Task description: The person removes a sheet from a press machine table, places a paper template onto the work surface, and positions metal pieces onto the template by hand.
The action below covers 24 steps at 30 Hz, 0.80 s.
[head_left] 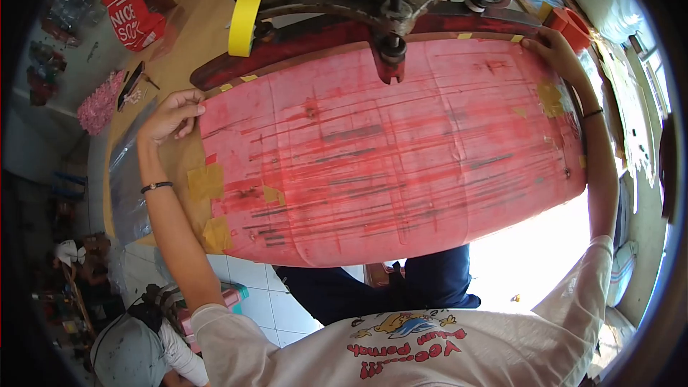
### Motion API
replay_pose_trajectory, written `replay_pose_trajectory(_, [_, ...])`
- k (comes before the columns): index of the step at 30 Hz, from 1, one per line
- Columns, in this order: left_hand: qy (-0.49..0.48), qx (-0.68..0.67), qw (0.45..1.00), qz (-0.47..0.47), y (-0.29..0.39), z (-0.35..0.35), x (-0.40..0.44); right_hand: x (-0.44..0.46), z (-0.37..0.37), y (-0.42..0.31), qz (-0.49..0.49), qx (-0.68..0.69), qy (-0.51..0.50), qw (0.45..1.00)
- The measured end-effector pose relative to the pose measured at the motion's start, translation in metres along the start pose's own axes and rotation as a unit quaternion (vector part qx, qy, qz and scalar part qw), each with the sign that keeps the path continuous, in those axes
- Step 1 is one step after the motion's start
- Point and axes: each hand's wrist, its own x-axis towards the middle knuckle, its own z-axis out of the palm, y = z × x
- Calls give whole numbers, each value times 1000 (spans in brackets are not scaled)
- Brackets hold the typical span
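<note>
The left hand [175, 116] curls loosely at the far left corner of the pink panel [401, 143]; the right hand [550, 49] touches its far right corner. Whether either of the 2 grips cannot be told. The panel's far edge lies along the dark red bar [322, 38].

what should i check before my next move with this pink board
1. Left hand at the left edge of the pink board: ok.
2. Right hand at its far right corner: ok.
3. Hands apart from the dark red bar: cannot tell; the right looks close to its end.
4. Bolt clear of the board: cannot tell, any gap is hidden from above.
5. Board surface unmarked: not ok, dark streaks cross it.
6. Brown tape firmly stuck: cannot tell.
</note>
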Motion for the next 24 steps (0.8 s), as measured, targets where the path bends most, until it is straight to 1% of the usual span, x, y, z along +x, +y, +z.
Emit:
replay_pose_trajectory(4, [4,20,1000,6,1,0,3,6,-5,4,-1,-26,-37,999])
replay_pose_trajectory(8, [32,18,999,4,6,7,0,1,-2,6,-1,-42,4,999])
replay_pose_trajectory(10, [52,20,998,3,3,8,0,-3,0,13,-26,-9,34,999])
replay_pose_trajectory(12, [76,41,996,7,1,10,1,-11,1,16,-50,5,61,997])
replay_pose_trajectory(14, [128,48,990,23,3,18,-3,-18,-2,12,-74,-3,83,994])
replay_pose_trajectory(15, [156,50,986,31,5,23,-4,-17,-8,15,-75,-14,69,995])
replay_pose_trajectory(18, [184,51,980,51,-1,29,-10,-27,-12,19,-85,25,63,994])
replay_pose_trajectory(21, [153,78,984,35,3,25,-14,-35,-19,16,-93,-9,55,994])
replay_pose_trajectory(24, [99,126,987,17,7,20,-12,-38,-24,14,-18,-26,38,999])
